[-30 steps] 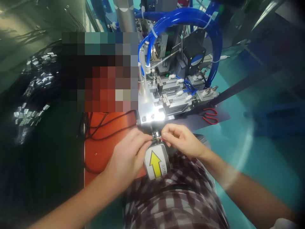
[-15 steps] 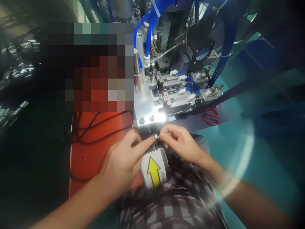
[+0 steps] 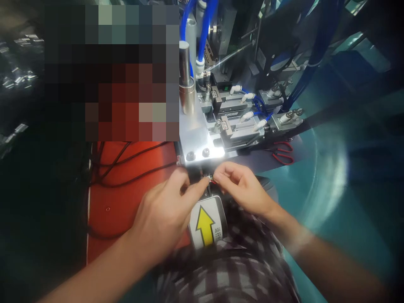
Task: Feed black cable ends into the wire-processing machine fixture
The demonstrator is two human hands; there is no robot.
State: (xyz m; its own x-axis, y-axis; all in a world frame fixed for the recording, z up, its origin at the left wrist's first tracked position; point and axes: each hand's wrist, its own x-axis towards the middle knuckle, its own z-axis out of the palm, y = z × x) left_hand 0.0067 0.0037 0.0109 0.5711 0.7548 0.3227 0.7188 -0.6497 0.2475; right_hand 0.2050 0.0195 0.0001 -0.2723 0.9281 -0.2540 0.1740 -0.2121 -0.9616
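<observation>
A tiny part [image 3: 210,178] (likely light and fragile, best taken by its edges) sits pinched in the right hand [image 3: 241,183], fingertips closed, beside the left hand [image 3: 166,204], grip unclear, just beyond an arrow-marked plate [image 3: 206,223].

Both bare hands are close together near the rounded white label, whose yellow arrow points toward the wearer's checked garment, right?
Not quite: in the head view, the black-edged yellow arrow points away from the checked garment, toward the silver metal block. The bare left hand and right hand are close together near the rounded white label.
</observation>
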